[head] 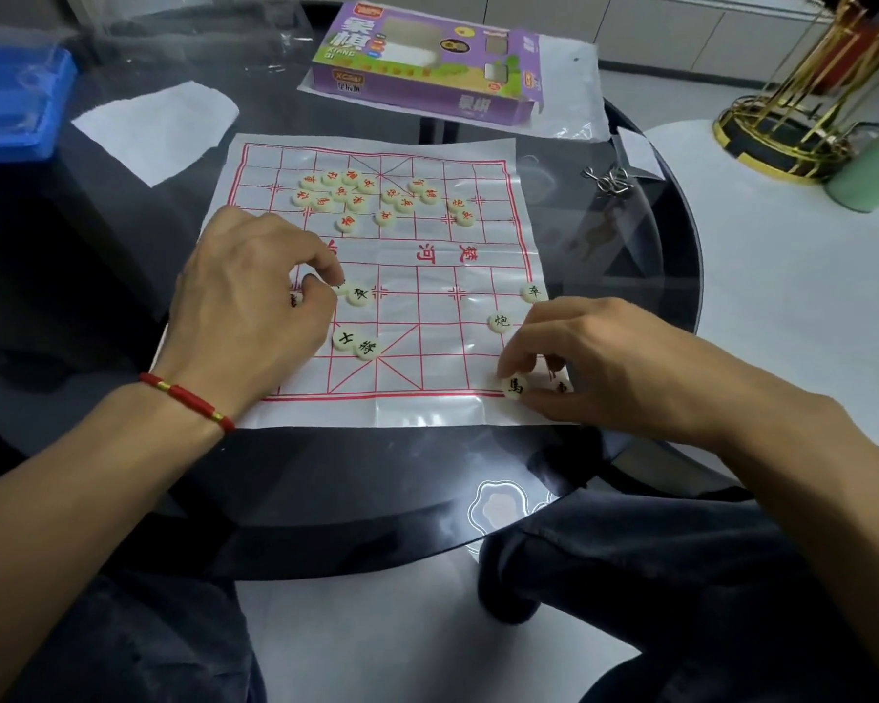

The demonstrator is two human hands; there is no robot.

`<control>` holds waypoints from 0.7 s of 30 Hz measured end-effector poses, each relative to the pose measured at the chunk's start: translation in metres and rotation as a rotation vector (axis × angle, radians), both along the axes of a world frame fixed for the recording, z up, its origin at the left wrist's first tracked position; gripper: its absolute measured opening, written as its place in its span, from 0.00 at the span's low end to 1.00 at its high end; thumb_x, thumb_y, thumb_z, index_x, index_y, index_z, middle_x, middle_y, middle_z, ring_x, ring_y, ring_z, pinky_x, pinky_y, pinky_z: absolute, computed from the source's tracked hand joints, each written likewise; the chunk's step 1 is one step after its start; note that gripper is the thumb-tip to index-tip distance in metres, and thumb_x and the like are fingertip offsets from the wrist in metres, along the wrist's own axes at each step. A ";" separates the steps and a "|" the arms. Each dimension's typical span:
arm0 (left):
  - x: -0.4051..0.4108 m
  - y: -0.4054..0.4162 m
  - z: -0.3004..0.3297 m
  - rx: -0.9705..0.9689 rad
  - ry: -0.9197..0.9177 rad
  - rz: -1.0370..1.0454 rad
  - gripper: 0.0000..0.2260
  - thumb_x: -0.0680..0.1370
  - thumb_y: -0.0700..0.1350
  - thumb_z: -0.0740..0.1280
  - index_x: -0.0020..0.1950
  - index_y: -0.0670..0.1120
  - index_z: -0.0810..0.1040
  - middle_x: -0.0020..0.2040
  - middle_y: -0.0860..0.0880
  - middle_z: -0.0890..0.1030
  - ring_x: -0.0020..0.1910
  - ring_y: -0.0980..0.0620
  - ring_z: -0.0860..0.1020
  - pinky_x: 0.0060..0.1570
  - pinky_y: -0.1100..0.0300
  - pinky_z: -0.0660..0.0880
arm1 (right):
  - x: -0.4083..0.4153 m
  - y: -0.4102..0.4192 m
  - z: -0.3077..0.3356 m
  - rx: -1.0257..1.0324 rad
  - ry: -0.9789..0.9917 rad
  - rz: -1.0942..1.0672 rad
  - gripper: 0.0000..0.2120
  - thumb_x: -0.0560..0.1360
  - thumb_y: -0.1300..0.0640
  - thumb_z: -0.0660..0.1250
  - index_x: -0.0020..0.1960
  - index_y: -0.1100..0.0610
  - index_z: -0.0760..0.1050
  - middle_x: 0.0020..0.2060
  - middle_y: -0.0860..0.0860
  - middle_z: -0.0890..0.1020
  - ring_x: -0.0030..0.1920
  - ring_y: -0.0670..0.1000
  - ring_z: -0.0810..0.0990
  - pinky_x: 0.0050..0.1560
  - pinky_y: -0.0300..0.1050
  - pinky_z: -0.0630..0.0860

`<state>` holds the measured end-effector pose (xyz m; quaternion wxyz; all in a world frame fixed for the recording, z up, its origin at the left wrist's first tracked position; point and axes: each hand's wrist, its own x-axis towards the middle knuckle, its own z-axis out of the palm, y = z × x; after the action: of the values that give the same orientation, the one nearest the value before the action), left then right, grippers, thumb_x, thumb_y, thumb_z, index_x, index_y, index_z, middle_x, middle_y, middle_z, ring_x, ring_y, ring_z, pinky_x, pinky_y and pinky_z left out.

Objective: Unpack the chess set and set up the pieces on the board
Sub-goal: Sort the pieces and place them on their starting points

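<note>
Chessboard sheet point(430, 276) flat, red pieces point(376, 197) far side; left hand point(247, 296) and right hand point(579, 357) each pinching a black piece.

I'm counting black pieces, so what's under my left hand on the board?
Partly visible under the left hand: one black-lettered piece at the fingers and another pinched at its fingertips. Anything beneath the palm on the board is covered.

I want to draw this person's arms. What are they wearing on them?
Both arms are bare, with no sleeves showing. The left hand has a red cord bracelet with small gold beads at its wrist. The right hand has no ring, watch or band showing.
</note>
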<state>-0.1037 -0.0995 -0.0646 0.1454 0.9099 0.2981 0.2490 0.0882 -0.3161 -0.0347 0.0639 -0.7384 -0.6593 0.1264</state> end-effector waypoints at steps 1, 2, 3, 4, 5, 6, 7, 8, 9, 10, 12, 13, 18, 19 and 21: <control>0.000 0.001 0.000 0.003 0.003 0.001 0.07 0.77 0.40 0.67 0.48 0.48 0.85 0.51 0.47 0.84 0.57 0.44 0.74 0.58 0.47 0.72 | 0.000 0.001 0.000 -0.007 -0.001 0.007 0.11 0.74 0.51 0.74 0.57 0.45 0.81 0.50 0.41 0.78 0.43 0.42 0.75 0.45 0.44 0.78; 0.000 0.002 -0.001 0.005 0.005 -0.001 0.07 0.77 0.41 0.67 0.48 0.48 0.85 0.51 0.47 0.84 0.57 0.44 0.74 0.58 0.47 0.72 | -0.001 0.001 0.000 -0.012 0.003 0.014 0.11 0.74 0.51 0.74 0.56 0.45 0.81 0.49 0.41 0.78 0.43 0.42 0.74 0.45 0.45 0.78; 0.000 0.002 -0.001 0.007 0.005 -0.003 0.07 0.77 0.40 0.67 0.47 0.48 0.85 0.51 0.47 0.84 0.57 0.44 0.74 0.57 0.47 0.72 | -0.001 0.002 0.000 -0.018 0.009 0.020 0.11 0.74 0.51 0.74 0.56 0.45 0.81 0.49 0.41 0.77 0.43 0.42 0.74 0.45 0.45 0.78; 0.000 0.003 -0.001 0.008 0.004 -0.005 0.07 0.76 0.40 0.67 0.47 0.48 0.85 0.50 0.47 0.84 0.57 0.44 0.74 0.57 0.47 0.72 | -0.001 0.002 -0.001 -0.024 0.013 0.025 0.11 0.74 0.51 0.74 0.56 0.45 0.80 0.48 0.41 0.77 0.43 0.42 0.74 0.45 0.46 0.78; 0.000 0.003 -0.001 0.009 0.003 -0.004 0.07 0.76 0.40 0.67 0.47 0.48 0.85 0.50 0.47 0.84 0.57 0.44 0.74 0.57 0.47 0.73 | -0.001 0.002 0.000 -0.030 0.013 0.027 0.10 0.74 0.51 0.74 0.55 0.44 0.80 0.48 0.40 0.77 0.43 0.42 0.74 0.45 0.45 0.78; 0.000 0.002 -0.001 0.010 0.002 -0.004 0.07 0.76 0.40 0.67 0.47 0.48 0.85 0.50 0.47 0.84 0.57 0.44 0.74 0.57 0.47 0.73 | -0.001 0.002 0.000 -0.036 0.009 0.026 0.10 0.74 0.51 0.74 0.55 0.44 0.80 0.48 0.40 0.77 0.43 0.42 0.74 0.45 0.45 0.78; 0.000 0.002 -0.001 0.011 0.002 -0.005 0.07 0.77 0.40 0.67 0.47 0.48 0.85 0.51 0.47 0.84 0.57 0.44 0.74 0.57 0.47 0.73 | -0.001 0.002 0.000 -0.042 0.004 0.024 0.10 0.74 0.51 0.74 0.55 0.44 0.80 0.48 0.40 0.77 0.43 0.42 0.74 0.45 0.45 0.78; 0.000 0.002 -0.001 0.012 0.002 -0.007 0.07 0.77 0.40 0.67 0.47 0.48 0.85 0.51 0.47 0.84 0.57 0.44 0.74 0.57 0.47 0.73 | -0.001 0.003 0.000 -0.045 0.001 0.022 0.10 0.74 0.51 0.74 0.55 0.44 0.80 0.48 0.40 0.77 0.43 0.42 0.74 0.45 0.45 0.78; 0.001 0.002 -0.001 0.012 0.004 -0.008 0.07 0.77 0.40 0.67 0.47 0.48 0.85 0.51 0.47 0.84 0.58 0.44 0.74 0.57 0.47 0.73 | -0.001 0.003 0.000 -0.045 0.001 0.021 0.10 0.74 0.51 0.74 0.55 0.44 0.80 0.47 0.40 0.77 0.43 0.42 0.74 0.45 0.45 0.78; 0.001 0.002 -0.002 0.011 0.004 -0.009 0.07 0.77 0.40 0.67 0.47 0.48 0.85 0.51 0.47 0.84 0.58 0.44 0.74 0.58 0.47 0.73 | -0.001 0.004 0.000 -0.047 0.000 0.021 0.10 0.75 0.51 0.74 0.56 0.44 0.80 0.47 0.40 0.77 0.43 0.42 0.74 0.45 0.45 0.78; 0.001 0.002 -0.002 0.011 -0.002 -0.017 0.07 0.77 0.41 0.67 0.47 0.48 0.85 0.51 0.47 0.84 0.58 0.44 0.74 0.58 0.48 0.73 | -0.001 0.004 0.000 -0.063 -0.007 0.022 0.12 0.74 0.49 0.73 0.57 0.43 0.79 0.47 0.40 0.76 0.43 0.43 0.75 0.44 0.44 0.77; 0.001 0.002 -0.002 0.011 -0.005 -0.020 0.07 0.77 0.41 0.67 0.47 0.48 0.85 0.51 0.48 0.84 0.58 0.44 0.75 0.57 0.48 0.73 | 0.000 0.004 0.002 -0.064 -0.010 0.017 0.13 0.74 0.47 0.72 0.58 0.43 0.78 0.46 0.39 0.76 0.43 0.42 0.75 0.43 0.41 0.77; 0.000 0.005 -0.001 0.006 -0.018 -0.017 0.07 0.76 0.40 0.67 0.46 0.48 0.85 0.50 0.48 0.84 0.57 0.45 0.74 0.57 0.50 0.72 | 0.004 0.010 0.019 -0.080 -0.029 -0.024 0.19 0.70 0.37 0.65 0.58 0.42 0.77 0.45 0.38 0.77 0.44 0.41 0.77 0.43 0.41 0.79; 0.000 0.005 -0.001 0.002 -0.017 -0.017 0.07 0.76 0.40 0.67 0.46 0.48 0.85 0.50 0.48 0.84 0.57 0.45 0.74 0.57 0.51 0.72 | 0.004 0.012 0.020 -0.107 -0.025 -0.023 0.19 0.69 0.37 0.65 0.57 0.42 0.77 0.45 0.38 0.77 0.43 0.41 0.76 0.43 0.41 0.79; -0.001 0.006 -0.001 0.000 -0.017 -0.016 0.07 0.76 0.40 0.67 0.46 0.48 0.85 0.50 0.48 0.84 0.57 0.45 0.74 0.57 0.52 0.72 | 0.001 0.017 0.018 -0.149 -0.046 -0.005 0.18 0.70 0.37 0.66 0.57 0.41 0.77 0.43 0.37 0.76 0.43 0.41 0.75 0.44 0.45 0.78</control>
<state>-0.1045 -0.0936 -0.0658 0.1498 0.9100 0.2897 0.2559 0.0892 -0.2993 -0.0168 -0.0061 -0.7455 -0.6476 0.1578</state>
